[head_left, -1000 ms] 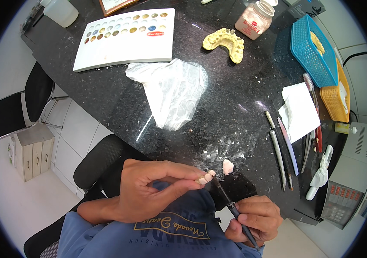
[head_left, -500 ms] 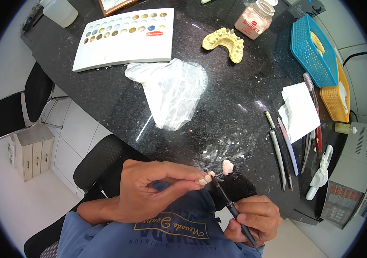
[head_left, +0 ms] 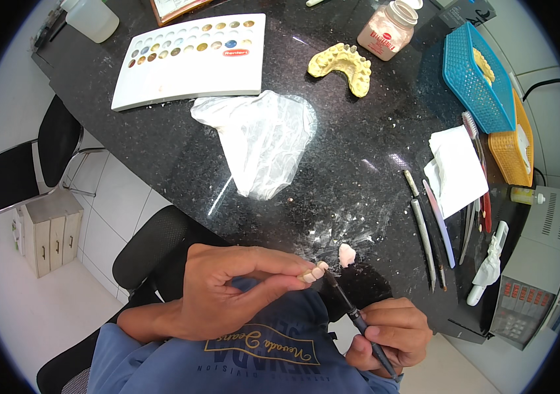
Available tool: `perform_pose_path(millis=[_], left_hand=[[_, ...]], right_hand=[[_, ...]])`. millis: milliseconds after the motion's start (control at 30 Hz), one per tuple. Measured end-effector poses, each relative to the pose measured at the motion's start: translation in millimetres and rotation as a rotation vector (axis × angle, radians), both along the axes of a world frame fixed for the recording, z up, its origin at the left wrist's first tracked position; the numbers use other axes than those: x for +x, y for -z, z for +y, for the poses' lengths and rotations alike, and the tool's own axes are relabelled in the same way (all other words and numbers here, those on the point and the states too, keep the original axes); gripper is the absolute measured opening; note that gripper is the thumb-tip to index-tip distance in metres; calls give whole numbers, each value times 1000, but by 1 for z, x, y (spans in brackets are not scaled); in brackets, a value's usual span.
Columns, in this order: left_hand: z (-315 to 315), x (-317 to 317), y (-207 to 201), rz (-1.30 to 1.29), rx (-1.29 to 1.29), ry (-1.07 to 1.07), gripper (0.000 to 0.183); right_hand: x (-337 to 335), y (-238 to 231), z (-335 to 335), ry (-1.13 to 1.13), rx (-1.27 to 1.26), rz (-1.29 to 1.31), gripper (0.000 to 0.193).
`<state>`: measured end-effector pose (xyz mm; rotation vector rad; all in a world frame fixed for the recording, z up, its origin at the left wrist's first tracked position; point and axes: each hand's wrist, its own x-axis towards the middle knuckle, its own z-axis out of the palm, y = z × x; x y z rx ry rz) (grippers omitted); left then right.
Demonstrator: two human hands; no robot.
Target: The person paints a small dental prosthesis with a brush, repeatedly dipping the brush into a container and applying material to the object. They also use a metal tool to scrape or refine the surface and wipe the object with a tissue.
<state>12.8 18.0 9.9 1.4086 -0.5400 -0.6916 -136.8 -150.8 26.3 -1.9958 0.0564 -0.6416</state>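
Between thumb and index finger, my left hand (head_left: pixel 227 289) pinches a small tooth-coloured dental bridge (head_left: pixel 313 273) made of several tooth shapes. My right hand (head_left: pixel 395 333) grips a slim tool with a black handle (head_left: pixel 360 322) like a pen. The tool's narrow dark tip points up and left, at the right end of the bridge. Whether the tip touches it I cannot tell. Just beyond, on the dark speckled worktop (head_left: pixel 372 190), lies a pale pink lump (head_left: pixel 347 255) amid smeared white powder (head_left: pixel 339 230).
A clear plastic bag (head_left: pixel 267 141) lies mid-table, below a white palette (head_left: pixel 194 72) with coloured wells. Behind are a yellow dental cast (head_left: pixel 342 65) and a jar of pink powder (head_left: pixel 388 29). To the right are several hand tools (head_left: pixel 422 236), a white cloth (head_left: pixel 457 171) and a blue basket (head_left: pixel 477 85).
My right hand and the black-handled tool have shifted very slightly to the right, its tip a touch away from the bridge. My left hand holds still.
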Motion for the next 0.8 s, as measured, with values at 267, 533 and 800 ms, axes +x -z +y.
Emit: perform_pose_path(millis=[267,533,800], left_hand=[[0,0,-1,-3,5,4,11],[2,4,-3,52,35,37,9],[2,4,0,50,19,36,10]], right_hand=[[2,-1,1,-12,-31,13,30],[-6,2,10,164,53,-53,15],[-1,3,3,40,19,-99,30]])
